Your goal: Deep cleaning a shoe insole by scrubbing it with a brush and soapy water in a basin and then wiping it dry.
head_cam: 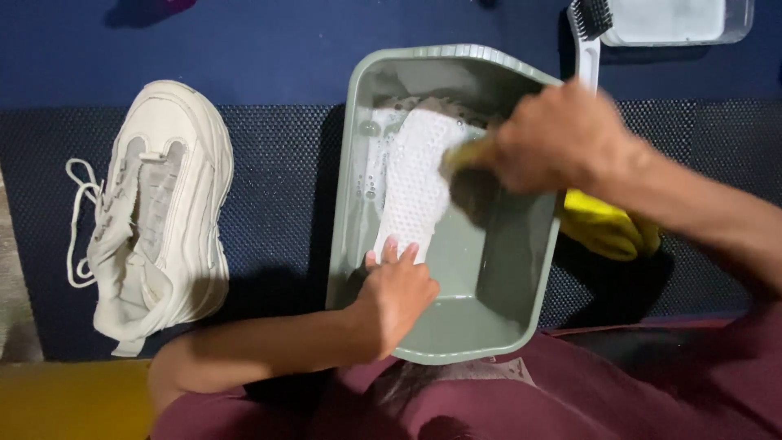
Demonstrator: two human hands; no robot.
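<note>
Inside grey-green basin (489,326), centre frame: white perforated insole (413,183) lying in soapy water. Left hand (397,295), at 6 o'clock of insole, fingers pressing its near end. Right hand (562,134), at 3 o'clock, closed around yellowish scrubber (466,155) touching insole. Cream sneaker (159,212) at 9 o'clock on dark mat (277,220). White-handled brush (588,37) at 1 o'clock; yellow cloth (607,228) beside basin.

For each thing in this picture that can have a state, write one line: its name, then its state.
Insole: soapy, lying in the basin.
Basin: holds shallow foamy water.
Shoe: on the mat, laces loose.
Left hand: pins the insole's near end.
Right hand: closed on a scrubbing tool.
Long-handled brush: lying unused.
Yellow cloth: crumpled beside the basin.
</note>
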